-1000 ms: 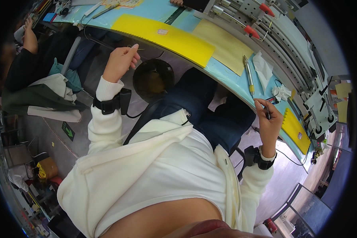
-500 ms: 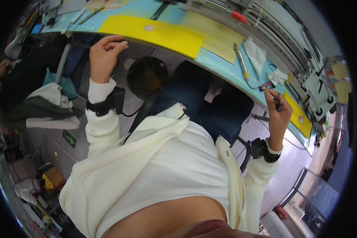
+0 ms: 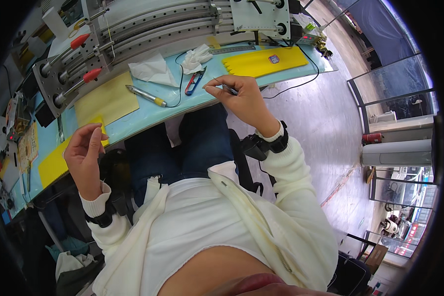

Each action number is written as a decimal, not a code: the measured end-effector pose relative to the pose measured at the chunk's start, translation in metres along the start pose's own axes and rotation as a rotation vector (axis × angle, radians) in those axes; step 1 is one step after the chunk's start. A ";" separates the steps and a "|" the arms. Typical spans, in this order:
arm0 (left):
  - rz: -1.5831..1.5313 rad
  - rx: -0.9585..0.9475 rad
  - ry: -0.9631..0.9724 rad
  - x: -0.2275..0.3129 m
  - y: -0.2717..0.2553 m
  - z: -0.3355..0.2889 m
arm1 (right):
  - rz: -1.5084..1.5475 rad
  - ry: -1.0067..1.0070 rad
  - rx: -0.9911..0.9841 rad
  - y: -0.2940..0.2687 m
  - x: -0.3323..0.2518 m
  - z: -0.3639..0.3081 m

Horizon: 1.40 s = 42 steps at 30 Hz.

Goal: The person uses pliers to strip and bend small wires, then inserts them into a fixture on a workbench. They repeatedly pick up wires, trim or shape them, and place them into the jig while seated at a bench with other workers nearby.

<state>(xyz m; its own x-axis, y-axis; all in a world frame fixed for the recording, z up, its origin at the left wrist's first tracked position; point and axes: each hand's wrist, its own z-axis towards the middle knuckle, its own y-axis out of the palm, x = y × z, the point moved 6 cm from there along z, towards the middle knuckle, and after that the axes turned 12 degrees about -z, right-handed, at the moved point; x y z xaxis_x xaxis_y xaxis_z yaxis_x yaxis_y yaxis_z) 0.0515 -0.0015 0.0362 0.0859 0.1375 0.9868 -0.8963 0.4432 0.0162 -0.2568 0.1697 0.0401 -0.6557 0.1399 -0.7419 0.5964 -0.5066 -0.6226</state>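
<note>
My left hand [image 3: 86, 155] is raised over the right end of a long yellow sheet [image 3: 54, 165] at the table's front edge. Its thumb and fingertips are pinched together; whatever may be between them is too small to make out. My right hand [image 3: 246, 98] is closed around a slim dark metal tool [image 3: 229, 90], mostly hidden by the fingers. A pair of red and blue thread snips [image 3: 196, 81] lies just left of that hand. Between my hands a silver, corded pen-shaped tool [image 3: 145, 95] with a yellow end rests beside a pale yellow sheet [image 3: 108, 101].
A metal machine with long rails [image 3: 158, 27] and red-tipped handles [image 3: 91, 75] spans the table's back. White tissue [image 3: 153, 69], a crumpled tissue [image 3: 196, 58], a steel ruler [image 3: 232, 49] and another yellow sheet [image 3: 266, 61] lie before it. A black cable hangs over the front edge.
The view has swung to the right. My left hand has moved rightward along the long yellow sheet, from its left end to its right end. My right hand still holds the dark tool.
</note>
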 end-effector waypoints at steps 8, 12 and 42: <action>-0.060 -0.191 -0.076 -0.004 0.065 0.008 | 0.032 0.123 0.112 -0.042 0.053 -0.007; -0.081 -0.285 -0.086 -0.009 0.087 0.008 | -0.026 0.183 0.140 -0.064 0.068 -0.010; -0.289 0.062 0.024 -0.027 0.001 0.022 | -0.760 -0.392 -0.124 0.190 -0.075 0.078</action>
<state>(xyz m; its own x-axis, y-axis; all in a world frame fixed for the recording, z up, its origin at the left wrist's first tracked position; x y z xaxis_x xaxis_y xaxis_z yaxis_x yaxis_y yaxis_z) 0.0386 -0.0247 0.0132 0.3505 0.0346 0.9359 -0.8582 0.4120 0.3062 -0.1307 -0.0033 -0.0029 -0.9960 0.0882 0.0114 -0.0371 -0.2952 -0.9547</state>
